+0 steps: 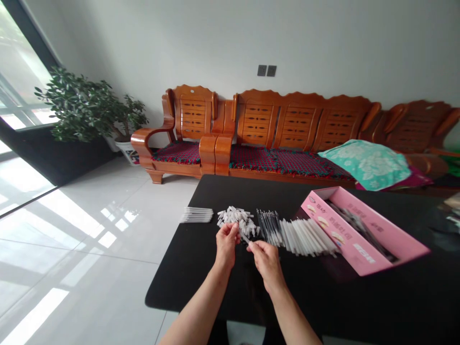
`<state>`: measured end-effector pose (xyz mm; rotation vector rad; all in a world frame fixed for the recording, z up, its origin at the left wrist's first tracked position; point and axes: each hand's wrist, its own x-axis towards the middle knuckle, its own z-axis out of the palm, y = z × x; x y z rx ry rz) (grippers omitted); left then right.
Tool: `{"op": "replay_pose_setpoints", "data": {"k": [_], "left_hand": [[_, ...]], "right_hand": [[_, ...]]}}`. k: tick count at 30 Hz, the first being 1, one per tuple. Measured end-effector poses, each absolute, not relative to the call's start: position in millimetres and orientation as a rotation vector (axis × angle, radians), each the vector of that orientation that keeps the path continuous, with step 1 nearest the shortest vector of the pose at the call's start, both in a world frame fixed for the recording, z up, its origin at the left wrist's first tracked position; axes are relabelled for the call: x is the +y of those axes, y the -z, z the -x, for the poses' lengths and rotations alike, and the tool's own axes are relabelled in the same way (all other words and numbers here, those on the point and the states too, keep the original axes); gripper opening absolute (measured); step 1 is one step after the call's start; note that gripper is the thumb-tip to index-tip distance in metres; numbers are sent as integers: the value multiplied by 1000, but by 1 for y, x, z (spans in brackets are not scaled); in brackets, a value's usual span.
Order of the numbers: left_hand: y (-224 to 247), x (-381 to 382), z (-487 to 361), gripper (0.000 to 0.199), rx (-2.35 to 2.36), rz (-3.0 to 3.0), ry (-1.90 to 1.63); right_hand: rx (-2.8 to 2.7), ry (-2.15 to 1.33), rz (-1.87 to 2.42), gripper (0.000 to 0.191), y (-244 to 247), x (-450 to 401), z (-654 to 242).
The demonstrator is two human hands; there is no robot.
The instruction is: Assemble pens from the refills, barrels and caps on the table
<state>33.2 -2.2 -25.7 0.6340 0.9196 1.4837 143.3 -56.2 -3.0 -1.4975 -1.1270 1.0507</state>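
1. Grasping one end of a slim pale tube (245, 238), the right hand (266, 263) is left of the pink box (339, 233), its thumb and fingers pinched together.
2. The left hand (227, 242) is farther left of the box, its fingers curled with the tips together by the tube's other end — whether they grip it, I cannot tell.
3. The tube slants between the two hands, left of the box and over the black surface (176, 278).
4. Just beside the box, on its left, lies a row of whitish tubes (305, 235), side by side.
5. Next out from the box comes a row of thin, dark-looking sticks (269, 226), touching or nearly touching those tubes.
6. Beyond them, farther left of the box, is a loose heap of short white pieces (237, 215).
7. Farthest left of the box on the surface — near its edge — sits a neat bundle of pale sticks (197, 214).
8. Inside the open box are dark, slender items (361, 225), too blurred to name.
9. Behind the box stands a wooden sofa (258, 120), with a turquoise cloth (368, 163) lying on it.
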Motion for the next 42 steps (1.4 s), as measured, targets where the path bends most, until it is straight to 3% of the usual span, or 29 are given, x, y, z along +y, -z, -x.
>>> {"op": "replay_pose_setpoints", "data": {"k": [5, 13, 20, 32, 35, 40, 42], "left_hand": [[38, 7, 2, 37, 1047, -665, -1473], [58, 45, 131, 40, 1544, -437, -1917], [77, 56, 160, 38, 1808, -461, -1808], [70, 51, 159, 41, 1980, -584, -1537], [71, 50, 160, 44, 2016, -593, -1510], [70, 47, 160, 43, 2072, -672, -1456], [71, 46, 160, 42, 2078, -717, -1453]], "right_hand": [[-1068, -1230, 1488, 49, 11, -60, -147], [-941, -1227, 1559, 39, 29, -71, -172], [-956, -1226, 1553, 35, 37, -77, -175], [-957, -1187, 1584, 36, 40, -79, -194], [-994, -1020, 1682, 36, 40, -71, -219], [-1325, -290, 2093, 21, 29, -53, -265], [-1427, -158, 2284, 18, 24, -48, -273]]}}
